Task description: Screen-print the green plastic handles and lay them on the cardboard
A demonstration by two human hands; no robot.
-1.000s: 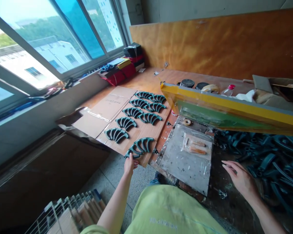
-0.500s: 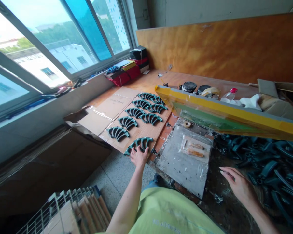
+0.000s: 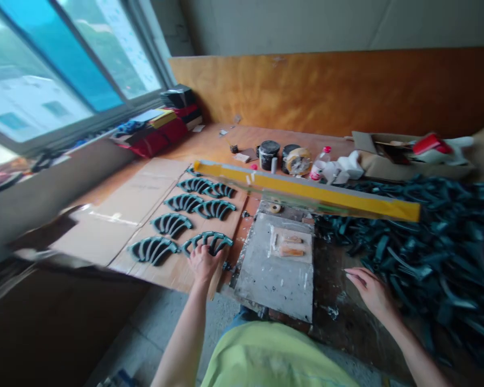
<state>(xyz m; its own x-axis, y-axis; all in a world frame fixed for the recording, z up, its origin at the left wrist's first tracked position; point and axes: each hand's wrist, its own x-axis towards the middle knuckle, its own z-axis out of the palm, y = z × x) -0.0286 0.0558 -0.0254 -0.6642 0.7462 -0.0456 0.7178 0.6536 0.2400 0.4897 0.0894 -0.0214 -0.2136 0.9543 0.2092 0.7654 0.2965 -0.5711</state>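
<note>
Directly beyond the left hand (image 3: 203, 262), a fan of curved teal parts (image 3: 214, 239) lies on the cardboard sheet (image 3: 116, 236). The fingertips rest on the fan's near edge, and the hand is spread flat rather than gripping. More such fans (image 3: 173, 223) lie in rows past it and to its left. To its right lies a grey plate (image 3: 274, 279), just under a raised yellow-edged frame (image 3: 306, 191). The right hand (image 3: 370, 290) lies open on the dark bench beyond that plate, fingers extended and holding nothing. A heap of loose teal parts (image 3: 427, 236) sits just to its right.
</note>
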